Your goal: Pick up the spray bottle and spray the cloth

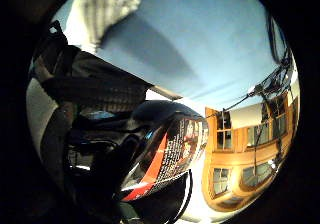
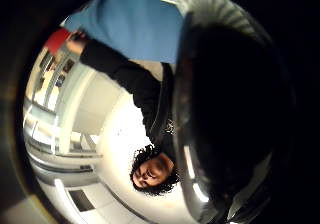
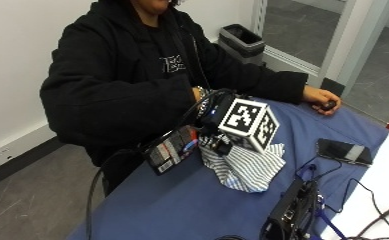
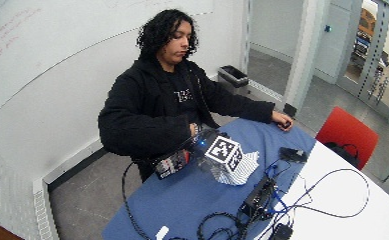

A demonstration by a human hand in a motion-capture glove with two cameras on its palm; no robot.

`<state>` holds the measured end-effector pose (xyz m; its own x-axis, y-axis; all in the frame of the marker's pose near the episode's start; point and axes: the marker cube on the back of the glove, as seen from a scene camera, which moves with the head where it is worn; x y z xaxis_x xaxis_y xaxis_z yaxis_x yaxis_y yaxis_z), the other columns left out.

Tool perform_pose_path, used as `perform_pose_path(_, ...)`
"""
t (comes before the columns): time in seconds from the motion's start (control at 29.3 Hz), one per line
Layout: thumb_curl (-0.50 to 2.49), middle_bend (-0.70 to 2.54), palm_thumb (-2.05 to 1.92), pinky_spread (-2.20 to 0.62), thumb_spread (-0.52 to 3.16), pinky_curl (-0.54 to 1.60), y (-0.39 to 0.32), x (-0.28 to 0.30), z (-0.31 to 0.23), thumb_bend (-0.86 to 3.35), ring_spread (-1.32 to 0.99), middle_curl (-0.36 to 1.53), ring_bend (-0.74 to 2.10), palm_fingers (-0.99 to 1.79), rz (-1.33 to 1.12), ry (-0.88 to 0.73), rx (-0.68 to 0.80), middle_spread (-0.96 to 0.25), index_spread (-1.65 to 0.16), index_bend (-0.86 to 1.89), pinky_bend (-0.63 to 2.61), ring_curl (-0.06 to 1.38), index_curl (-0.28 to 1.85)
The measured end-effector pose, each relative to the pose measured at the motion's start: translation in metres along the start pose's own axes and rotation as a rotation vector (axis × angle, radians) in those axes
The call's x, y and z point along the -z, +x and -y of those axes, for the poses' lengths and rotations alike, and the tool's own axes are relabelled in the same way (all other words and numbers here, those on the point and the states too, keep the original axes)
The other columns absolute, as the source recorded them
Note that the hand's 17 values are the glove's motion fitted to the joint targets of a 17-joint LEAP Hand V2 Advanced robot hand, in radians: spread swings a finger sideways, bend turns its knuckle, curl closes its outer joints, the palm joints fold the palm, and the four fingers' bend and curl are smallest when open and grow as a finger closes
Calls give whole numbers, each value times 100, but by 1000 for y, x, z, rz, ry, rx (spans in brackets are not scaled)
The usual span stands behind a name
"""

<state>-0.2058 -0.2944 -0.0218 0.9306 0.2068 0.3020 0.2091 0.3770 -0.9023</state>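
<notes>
On the blue-covered worktop [image 3: 181, 210], beside a white wall, a striped cloth [image 3: 247, 167] lies crumpled. Above its edge the gloved right grip [image 3: 210, 125] curls around a tilted black spray bottle [image 3: 171, 150] with a red-and-white label.

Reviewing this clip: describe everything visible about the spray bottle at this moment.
The spray bottle is dark, with a black label showing red and white print. It is lifted off the blue table and tilted, its base pointing away from the cloth. The gloved right hand grips its upper part, so the trigger and nozzle are hidden. It hangs beside the crumpled striped cloth; whether they touch is unclear.
</notes>
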Motion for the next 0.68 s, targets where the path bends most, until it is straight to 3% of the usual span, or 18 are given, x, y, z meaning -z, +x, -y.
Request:
perform_pose_path(0.24,99,63,105,-24,76,47,-101,66,-5,-1,-19,64,74,124,98,240,374,-19,-26,17,50,53,66)
perform_pose_path(0.48,100,64,104,-24,77,47,-162,60,-8,-1,-19,64,74,124,174,271,676,-19,-26,17,50,52,66)
perform_pose_path(0.68,101,63,104,-24,77,47,-209,65,17,-1,-19,64,74,125,260,418,882,-19,-26,17,51,52,66)
